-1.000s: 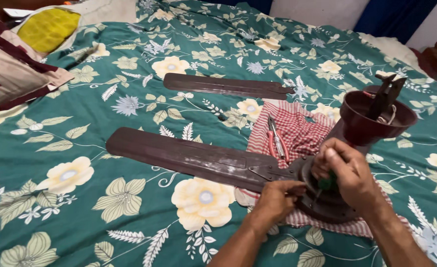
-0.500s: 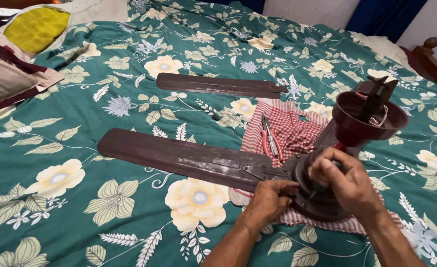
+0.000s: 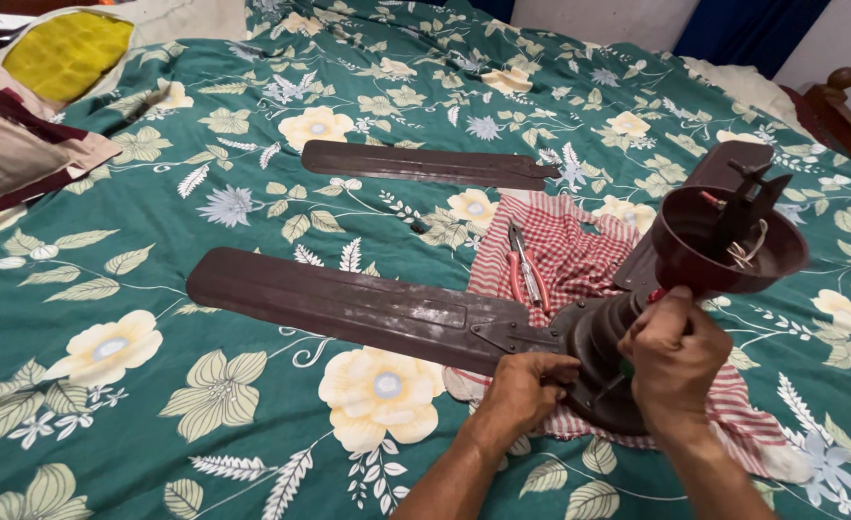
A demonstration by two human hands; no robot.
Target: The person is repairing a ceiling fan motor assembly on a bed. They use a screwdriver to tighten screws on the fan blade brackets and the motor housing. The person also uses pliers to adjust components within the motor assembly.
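Left hand (image 3: 527,385): grip closed on the blade bracket at the fan motor's (image 3: 604,351) edge, lower centre.
Right hand (image 3: 676,356): grip clamped on the motor, lower right.
Attached blade (image 3: 348,306): stretches left across the bed (image 3: 156,385).
Loose blade (image 3: 425,164): upper centre.
Pliers (image 3: 527,265): on checked cloth (image 3: 580,255).
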